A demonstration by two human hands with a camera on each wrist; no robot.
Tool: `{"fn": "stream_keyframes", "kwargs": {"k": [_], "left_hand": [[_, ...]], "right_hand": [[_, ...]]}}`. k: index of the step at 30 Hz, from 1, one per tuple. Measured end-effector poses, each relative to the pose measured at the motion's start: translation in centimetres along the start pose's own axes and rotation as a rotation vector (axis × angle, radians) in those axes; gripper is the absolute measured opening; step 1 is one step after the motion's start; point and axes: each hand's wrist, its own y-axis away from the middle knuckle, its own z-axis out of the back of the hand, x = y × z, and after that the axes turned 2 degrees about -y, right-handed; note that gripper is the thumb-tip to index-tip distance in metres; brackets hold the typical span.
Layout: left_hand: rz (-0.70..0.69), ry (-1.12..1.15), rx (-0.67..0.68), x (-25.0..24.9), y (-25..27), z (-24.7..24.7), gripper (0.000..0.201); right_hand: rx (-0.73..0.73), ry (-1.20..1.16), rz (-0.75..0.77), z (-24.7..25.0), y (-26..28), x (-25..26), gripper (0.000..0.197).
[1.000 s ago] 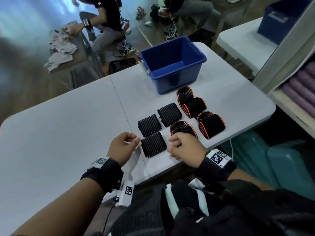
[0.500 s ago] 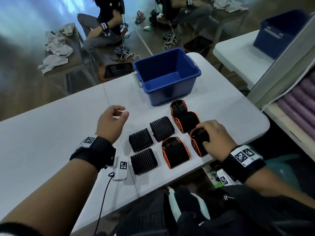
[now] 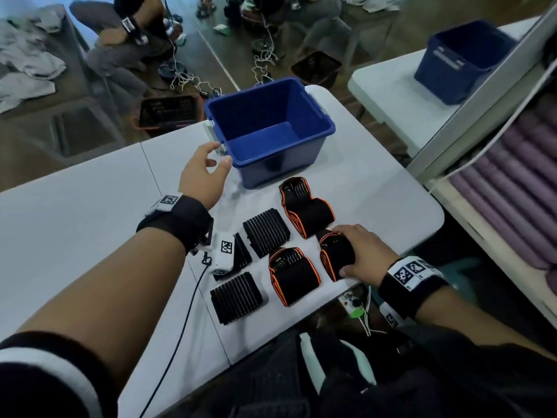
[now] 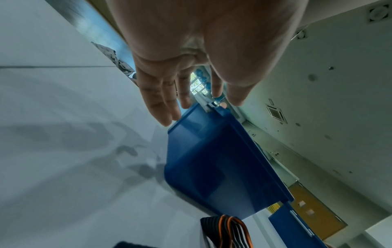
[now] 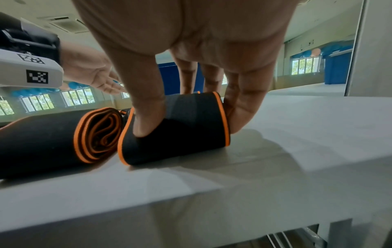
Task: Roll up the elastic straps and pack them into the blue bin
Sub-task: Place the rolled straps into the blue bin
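Since the last frame, left hand [image 3: 205,173] has reached, empty and fingers spread, to the bin [image 3: 324,132] corner, while right hand [image 3: 366,254] clamps the roll [image 5: 176,127] near the table [image 3: 75,212] edge; squeeze both ends so it stays wound.

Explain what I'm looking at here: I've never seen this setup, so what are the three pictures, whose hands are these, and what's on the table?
No machine: a person works bare-handed, with cameras on the head and both wrists. The head view looks down on a white table holding an empty blue bin, three orange-edged rolled straps and three ribbed black ones. The right wrist view shows the right hand gripping one orange-edged roll near the table edge. The left wrist view shows the left hand, open and holding nothing, reaching toward the bin's corner.
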Motion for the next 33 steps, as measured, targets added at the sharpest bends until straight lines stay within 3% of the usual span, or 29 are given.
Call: {"fn": "stream_keyframes", "kwargs": {"k": [2,5,11,17,25,33], "left_hand": [[-0.012,0.016,0.014,-0.2,-0.2,-0.5,0.042],[-0.034,0.017,0.017,-0.4,-0.4,-0.8,0.047],[-0.151,-0.156,0.051,-1.6,-1.0,-1.5,0.047],[-0.099,-0.192,0.054,-2.4,-1.0,-1.6,0.032],[0.004,-0.168,0.005,-0.7,2.6,1.8,0.023],[0.094,-0.084,-0.103,1.0,7.4,4.5,0.027]], "right_hand": [[0.000,0.003,-0.002,0.0,-0.3,-0.2,0.100],[0.044,0.034,0.002,0.3,-0.7,-0.5,0.092],[0.095,0.048,0.021,1.1,-1.6,-0.5,0.082],[0.145,0.010,0.077,1.5,-2.3,-0.7,0.074],[0.205,-0.005,0.117,2.6,-3.6,-1.8,0.054],[0.279,0.008,0.174,10.5,-2.7,-0.1,0.052]]}}
